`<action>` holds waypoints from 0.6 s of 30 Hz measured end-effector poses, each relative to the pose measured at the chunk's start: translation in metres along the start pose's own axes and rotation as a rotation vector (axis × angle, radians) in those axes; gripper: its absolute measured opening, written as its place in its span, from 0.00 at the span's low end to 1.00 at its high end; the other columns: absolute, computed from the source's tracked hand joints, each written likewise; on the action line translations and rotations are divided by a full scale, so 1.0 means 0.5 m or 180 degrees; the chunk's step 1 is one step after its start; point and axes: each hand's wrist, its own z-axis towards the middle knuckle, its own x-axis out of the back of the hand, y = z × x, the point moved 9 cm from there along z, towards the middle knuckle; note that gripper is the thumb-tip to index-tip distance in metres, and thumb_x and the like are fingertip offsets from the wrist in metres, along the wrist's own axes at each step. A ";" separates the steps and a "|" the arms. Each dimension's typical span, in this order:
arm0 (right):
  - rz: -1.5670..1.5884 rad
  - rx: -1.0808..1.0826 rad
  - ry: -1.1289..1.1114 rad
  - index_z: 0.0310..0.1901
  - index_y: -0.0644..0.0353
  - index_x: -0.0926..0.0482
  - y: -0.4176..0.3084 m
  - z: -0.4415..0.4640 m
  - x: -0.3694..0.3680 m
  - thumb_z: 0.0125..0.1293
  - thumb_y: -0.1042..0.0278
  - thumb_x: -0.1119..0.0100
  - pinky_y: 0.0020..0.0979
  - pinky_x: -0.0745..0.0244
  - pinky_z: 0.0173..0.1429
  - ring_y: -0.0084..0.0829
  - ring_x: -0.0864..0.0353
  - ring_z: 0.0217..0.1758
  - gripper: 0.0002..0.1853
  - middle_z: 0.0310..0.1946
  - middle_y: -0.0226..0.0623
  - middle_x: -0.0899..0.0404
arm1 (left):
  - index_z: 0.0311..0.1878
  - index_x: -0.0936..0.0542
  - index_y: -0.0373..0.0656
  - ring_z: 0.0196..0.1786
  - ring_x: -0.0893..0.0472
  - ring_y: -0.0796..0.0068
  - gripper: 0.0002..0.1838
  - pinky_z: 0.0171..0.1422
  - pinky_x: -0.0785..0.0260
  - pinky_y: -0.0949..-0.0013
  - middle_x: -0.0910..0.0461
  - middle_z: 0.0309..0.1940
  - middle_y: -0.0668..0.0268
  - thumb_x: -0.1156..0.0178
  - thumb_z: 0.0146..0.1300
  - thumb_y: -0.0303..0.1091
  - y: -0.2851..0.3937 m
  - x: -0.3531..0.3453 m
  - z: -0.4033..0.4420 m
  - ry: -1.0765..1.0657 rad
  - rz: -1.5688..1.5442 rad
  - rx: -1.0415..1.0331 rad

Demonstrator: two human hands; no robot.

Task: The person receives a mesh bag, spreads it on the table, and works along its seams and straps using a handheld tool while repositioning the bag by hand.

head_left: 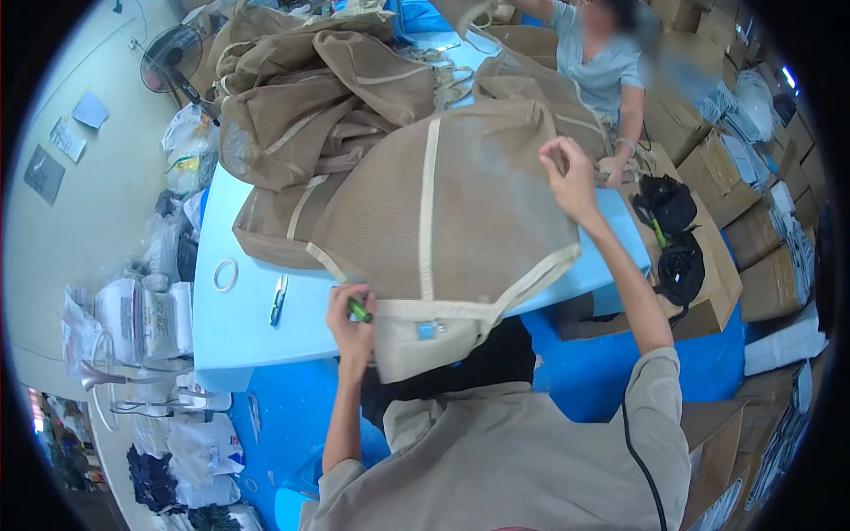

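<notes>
1. Mesh (pixel 487 212): brown cloth with cream bands, spread over the near side of the table (pixel 221 332). Its lower cream border hangs past the table edge, in front of the person's body. 1 small blue tag (pixel 430 331) shows on this border.
2. Left hand (pixel 351 320): fingers curl around a green tool (pixel 359 310) at the lower left corner of the mesh. Cannot tell whether they also pinch cloth.
3. Right hand (pixel 574 181): raised at the right edge of the mesh, thumb and fingertips pressed together. Cannot tell whether thread or cloth lies between them.
4. Ring (pixel 225 275) and snips (pixel 278 301): both lie on the table left of the mesh, apart from each other. The snips are nearer the left hand.
5. Pile (pixel 292 128): more brown cloth, heaped behind the mesh at the left.
6. Co-worker (pixel 602 75): at the far right of the table, 1 hand (pixel 613 168) lowered just beyond the right hand. Its grip is unclear.
7. Black items (pixel 680 270): on a carton (pixel 719 274) at the right.
</notes>
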 end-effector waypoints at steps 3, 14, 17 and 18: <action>-0.0886 -0.0034 -0.0269 0.58 0.60 0.21 0.031 -0.020 -0.005 0.70 0.69 0.29 0.46 0.24 0.65 0.51 0.18 0.60 0.18 0.55 0.49 0.21 | 0.49 0.14 0.36 0.49 0.14 0.60 0.12 0.54 0.20 0.62 0.17 0.47 0.56 0.28 0.63 0.18 0.030 -0.037 -0.040 -0.0208 -0.0189 0.0129; -0.0489 -0.0587 -0.1281 0.69 0.56 0.19 -0.092 -0.258 0.208 0.75 0.61 0.30 0.47 0.37 0.83 0.48 0.33 0.84 0.24 0.77 0.54 0.31 | 0.49 0.15 0.38 0.50 0.12 0.53 0.12 0.53 0.18 0.58 0.16 0.49 0.54 0.32 0.64 0.14 0.070 0.079 0.027 0.0514 0.0625 -0.0574; 0.0378 -0.1203 -0.0289 0.55 0.63 0.17 0.041 -0.385 0.343 0.82 0.63 0.38 0.35 0.26 0.67 0.30 0.18 0.61 0.12 0.52 0.40 0.16 | 0.47 0.15 0.39 0.50 0.12 0.50 0.12 0.53 0.18 0.56 0.17 0.50 0.55 0.30 0.62 0.16 0.115 0.046 0.078 0.0502 0.0812 -0.1259; 0.0484 -0.1298 -0.0039 0.49 0.64 0.18 0.101 -0.436 0.386 0.84 0.63 0.40 0.30 0.23 0.58 0.24 0.16 0.49 0.11 0.41 0.35 0.15 | 0.47 0.15 0.39 0.50 0.12 0.50 0.12 0.53 0.18 0.56 0.17 0.50 0.55 0.30 0.62 0.16 0.111 0.032 0.084 0.0520 0.0794 -0.1265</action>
